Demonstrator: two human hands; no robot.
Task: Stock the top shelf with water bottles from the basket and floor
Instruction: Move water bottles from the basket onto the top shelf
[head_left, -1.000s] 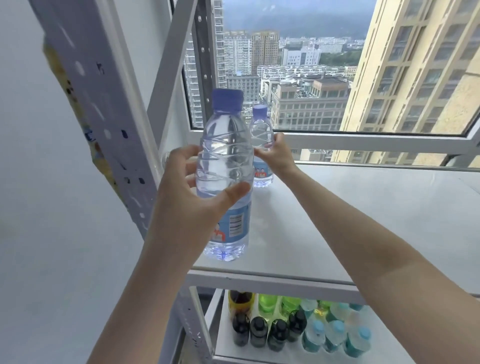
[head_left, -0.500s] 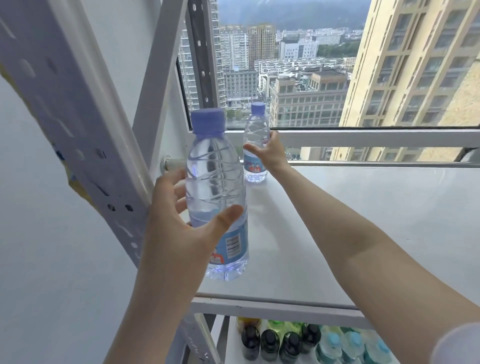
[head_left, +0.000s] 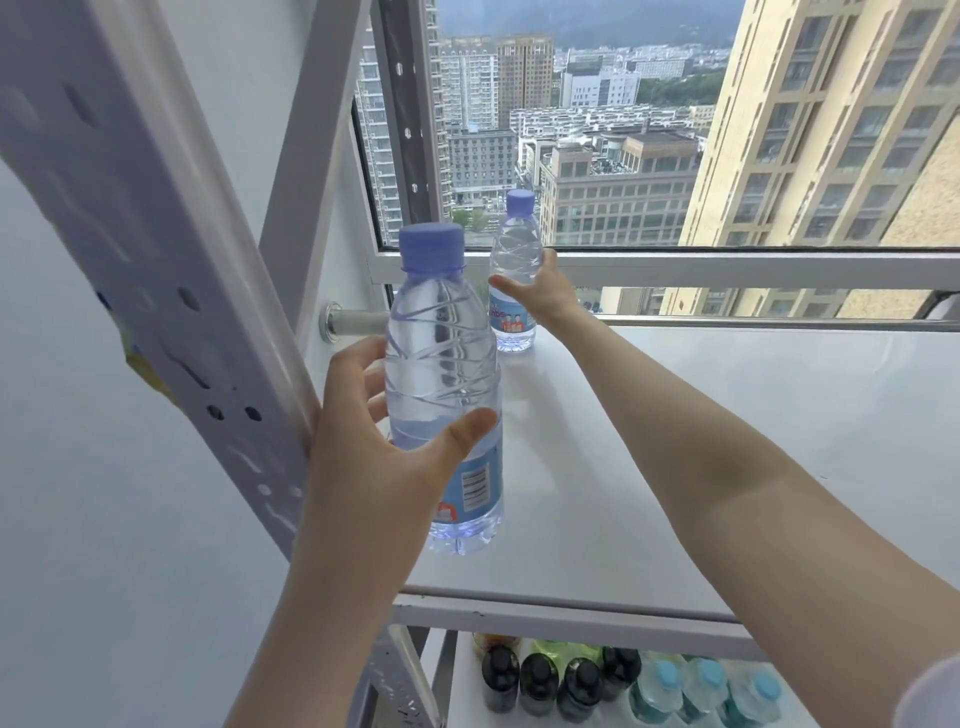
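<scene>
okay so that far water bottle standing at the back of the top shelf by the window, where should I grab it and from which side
Grip the far water bottle around its ribbed clear body, above the blue label, coming from its right or front. It stands upright on the top shelf, with the window frame close behind it and the rack's upright on its left. The ribs should help against slipping. The right hand is already there.

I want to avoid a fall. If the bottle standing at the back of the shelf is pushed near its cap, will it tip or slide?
The far bottle is tall and narrow-based, so a push near the cap would probably tip it. It looks full, so likely heavy enough to resist light nudges. The white shelf looks smooth, so a low push may slide it instead.
</scene>
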